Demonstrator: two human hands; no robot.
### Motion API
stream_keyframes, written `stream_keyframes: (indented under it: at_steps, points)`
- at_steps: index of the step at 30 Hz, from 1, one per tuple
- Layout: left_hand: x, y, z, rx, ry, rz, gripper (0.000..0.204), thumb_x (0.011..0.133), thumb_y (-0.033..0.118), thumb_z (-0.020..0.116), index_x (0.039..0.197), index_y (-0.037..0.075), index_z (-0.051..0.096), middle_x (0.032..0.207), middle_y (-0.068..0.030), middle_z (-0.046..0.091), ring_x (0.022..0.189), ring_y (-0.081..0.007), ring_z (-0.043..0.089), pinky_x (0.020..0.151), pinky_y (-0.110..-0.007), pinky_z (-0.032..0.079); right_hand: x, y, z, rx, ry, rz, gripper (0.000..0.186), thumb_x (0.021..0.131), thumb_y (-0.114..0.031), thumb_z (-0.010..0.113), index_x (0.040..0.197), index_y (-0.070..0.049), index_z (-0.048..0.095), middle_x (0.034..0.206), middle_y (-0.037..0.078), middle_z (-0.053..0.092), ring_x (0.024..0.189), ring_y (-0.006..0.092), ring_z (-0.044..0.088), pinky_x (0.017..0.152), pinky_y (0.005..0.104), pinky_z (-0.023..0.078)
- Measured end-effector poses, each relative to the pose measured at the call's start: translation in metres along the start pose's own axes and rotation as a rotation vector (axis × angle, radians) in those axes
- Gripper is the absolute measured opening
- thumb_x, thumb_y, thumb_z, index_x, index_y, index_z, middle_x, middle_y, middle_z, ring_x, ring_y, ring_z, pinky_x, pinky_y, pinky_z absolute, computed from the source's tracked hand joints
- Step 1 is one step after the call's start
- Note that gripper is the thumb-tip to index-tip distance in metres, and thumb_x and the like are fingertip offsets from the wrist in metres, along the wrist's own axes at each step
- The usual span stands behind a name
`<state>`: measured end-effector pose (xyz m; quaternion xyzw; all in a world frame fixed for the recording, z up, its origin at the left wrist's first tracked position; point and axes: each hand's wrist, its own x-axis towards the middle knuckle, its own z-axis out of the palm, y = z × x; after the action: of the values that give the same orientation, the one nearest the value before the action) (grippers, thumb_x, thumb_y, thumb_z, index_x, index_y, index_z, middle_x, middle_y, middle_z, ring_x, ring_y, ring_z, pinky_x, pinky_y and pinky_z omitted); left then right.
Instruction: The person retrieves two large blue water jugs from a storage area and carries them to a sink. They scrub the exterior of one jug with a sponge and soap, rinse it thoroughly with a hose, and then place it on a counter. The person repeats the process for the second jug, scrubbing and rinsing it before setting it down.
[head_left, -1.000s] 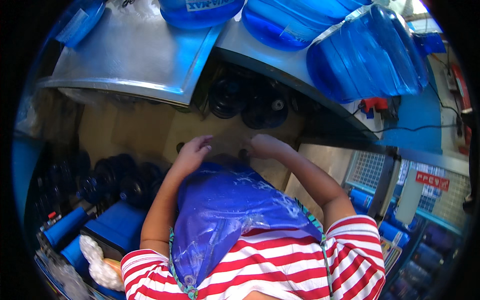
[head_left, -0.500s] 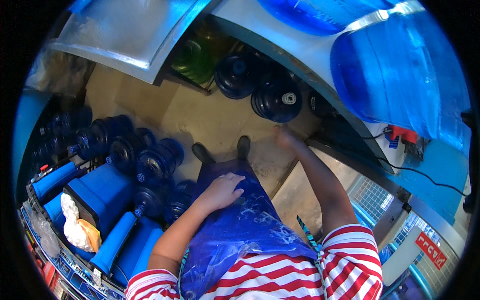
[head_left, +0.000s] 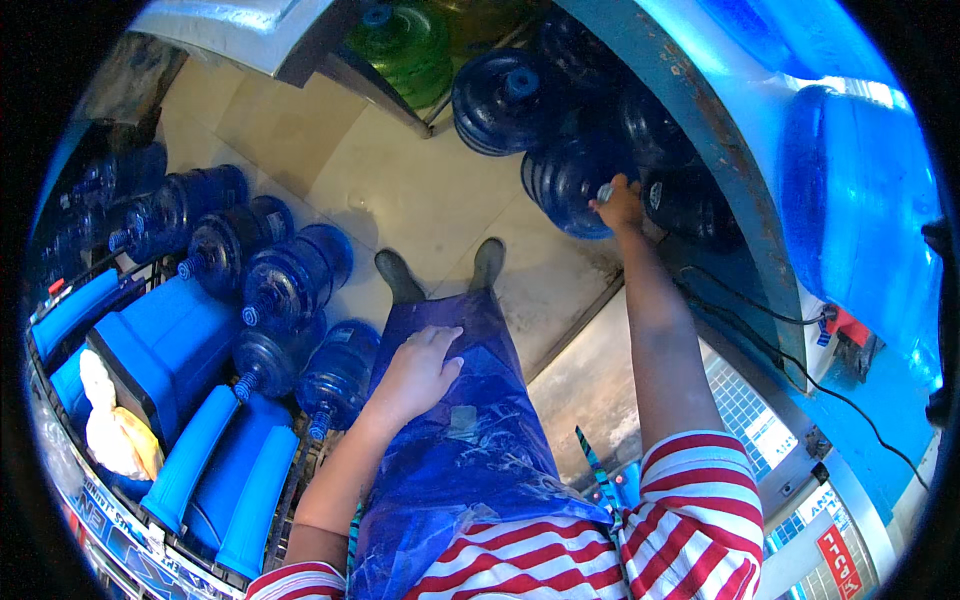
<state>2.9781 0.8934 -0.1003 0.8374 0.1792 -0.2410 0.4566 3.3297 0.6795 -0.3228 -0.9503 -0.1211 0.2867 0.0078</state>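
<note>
At the far right, my right hand [head_left: 622, 204] is closed round the neck of a blue water jug [head_left: 565, 190], which stands upright on the floor. The jug's pale top shows beside my fingers. My left hand [head_left: 420, 368] hovers over, or lies lightly on, the blue plastic apron [head_left: 465, 420] in front of my thighs; its fingers are stretched out and hold nothing. Just beyond the gripped jug stands another upright blue jug [head_left: 505, 95] with a blue cap. A dark jug [head_left: 690, 205] is close to the right of my right hand, partly in shadow.
Several blue jugs [head_left: 295, 270] lie on their sides at the left, beside a cart with blue containers [head_left: 180, 360]. A green jug [head_left: 405, 60] stands under the metal counter [head_left: 215, 35]. Large blue jugs [head_left: 850, 180] sit on the right ledge, with a black cable [head_left: 850, 400] below.
My right hand has reached forward and right and taken hold of the jug's neck. My left hand stays by the apron. The whole view has shifted toward the right-hand jugs.
</note>
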Motion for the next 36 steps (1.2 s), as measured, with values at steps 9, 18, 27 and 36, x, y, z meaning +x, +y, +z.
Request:
stream_keyframes:
  at_steps: [9,18,27,36]
  points:
    - [-0.014,-0.002,-0.004,-0.009,-0.030,0.046,0.043,0.086,0.018,0.062,0.125,0.000,0.056,0.118,-0.0218,0.059,0.110,-0.0392,0.057,0.096,-0.044,0.046,-0.115,0.037,0.036,0.687,-0.102,0.371,0.056,0.073,-0.030,0.080,0.124,-0.017,0.061,0.100,0.009,0.069,0.092,0.0230,0.068,0.073,0.0384,0.057]
    - [-0.036,-0.107,-0.040,0.174,0.203,-0.371,0.045,0.085,0.020,0.061,0.126,0.002,0.058,0.128,-0.0255,0.053,0.117,-0.0429,0.052,0.102,-0.046,0.042,-0.261,0.091,-0.010,1.529,-0.577,0.138,0.051,0.086,-0.013,0.066,0.133,-0.003,0.049,0.095,0.015,0.065,0.070,0.0246,0.066,0.054,0.0294,0.054]
    - [-0.083,-0.167,-0.154,0.226,0.902,-0.135,0.042,0.083,0.009,0.062,0.123,0.001,0.056,0.124,-0.0216,0.057,0.117,-0.0378,0.052,0.103,-0.044,0.039,-0.300,-0.068,-0.097,1.407,-0.693,-0.210,0.054,0.080,-0.023,0.072,0.127,-0.001,0.055,0.097,0.010,0.063,0.074,0.0183,0.063,0.058,0.0304,0.052]
    - [-0.129,-0.061,-0.200,0.224,0.671,0.410,0.071,0.068,0.012,0.074,0.134,0.005,0.049,0.137,-0.0172,0.051,0.136,-0.0381,0.038,0.114,-0.052,0.026,-0.358,-0.371,-0.161,0.438,0.074,-0.778,0.043,0.065,-0.027,0.073,0.098,-0.005,0.056,0.082,0.024,0.066,0.081,0.0409,0.066,0.069,0.0470,0.052]
